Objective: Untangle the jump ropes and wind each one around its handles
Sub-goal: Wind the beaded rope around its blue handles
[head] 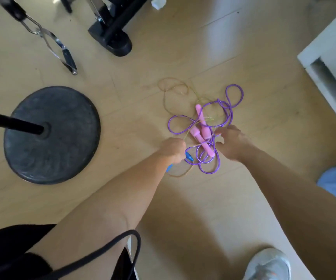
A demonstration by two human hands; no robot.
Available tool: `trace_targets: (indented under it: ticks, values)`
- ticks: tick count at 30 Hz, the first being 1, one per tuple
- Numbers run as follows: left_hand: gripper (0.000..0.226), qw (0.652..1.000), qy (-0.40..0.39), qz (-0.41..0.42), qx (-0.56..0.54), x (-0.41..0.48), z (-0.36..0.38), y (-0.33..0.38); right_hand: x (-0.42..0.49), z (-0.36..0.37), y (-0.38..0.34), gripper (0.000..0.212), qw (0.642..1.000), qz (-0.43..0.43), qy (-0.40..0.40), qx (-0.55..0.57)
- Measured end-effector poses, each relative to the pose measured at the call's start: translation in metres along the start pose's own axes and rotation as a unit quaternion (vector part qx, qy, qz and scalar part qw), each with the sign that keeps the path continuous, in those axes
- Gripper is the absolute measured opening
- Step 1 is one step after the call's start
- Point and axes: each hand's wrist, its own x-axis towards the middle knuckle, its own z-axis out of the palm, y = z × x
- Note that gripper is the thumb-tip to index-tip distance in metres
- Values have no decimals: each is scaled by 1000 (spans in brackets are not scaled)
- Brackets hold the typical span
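Both arms reach forward and down from the near edge toward a tangle on the floor [213, 47].

Left hand [173, 149]: knuckles up, fingers curled into a fist. Grip closed tight on a blue handle [188, 156]; one blue tip sticks out on the right of the fist, and another bit of blue shows under the wrist. One handle or two, cannot tell.

Right hand [232, 142]: palm down, fingers bent and spread over the near right part of the tangle, thumb apart from the fingers. Grip partly open. Purple loops run under it; whether it has hold of any, cannot tell.

Picture is soft and the fingertips are blurred. The thin yellow rope [164, 98] is faint against the floor, and its path through the knot is hard to follow.

Purple rope [232, 102] lies in loops between and beyond the hands, spreading far and right. Two pink handles [200, 128] lie side by side in its middle, just left of the right hand's fingers and just beyond the left fist. Yellow rope loops off to the far left, with one loop near the left wrist.

Round black stand base [52, 158] at left. Grey shoe [268, 265] at the near right.
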Motion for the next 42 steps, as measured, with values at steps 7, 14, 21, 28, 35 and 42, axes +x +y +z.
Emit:
trace_targets:
  ticks: [7, 14, 21, 28, 35, 42]
  values:
    - [16, 988, -29, 138, -65, -54, -113, 29, -33, -42, -54, 42, 990, -87, -86, -65]
    - [13, 987, 68, 144, 33, -120, -185, 12, -106, -98, -45, 22, 999, -44, -5, 4]
    - [15, 955, 240, 162, 59, -209, -245, 11, -187, -120, -73, 23, 994, -53, 77, -55]
    - [18, 930, 345, 126, 21, -284, -286, 1, -266, -155, -101, 17, 983, -48, 172, -50]
    - [30, 933, 251, 239, -97, -318, -227, 66, -318, -218, -142, 18, 946, -136, 280, 90]
    - [18, 874, 189, 306, -327, -281, -177, 107, -295, -224, -153, 20, 931, -169, 273, 175]
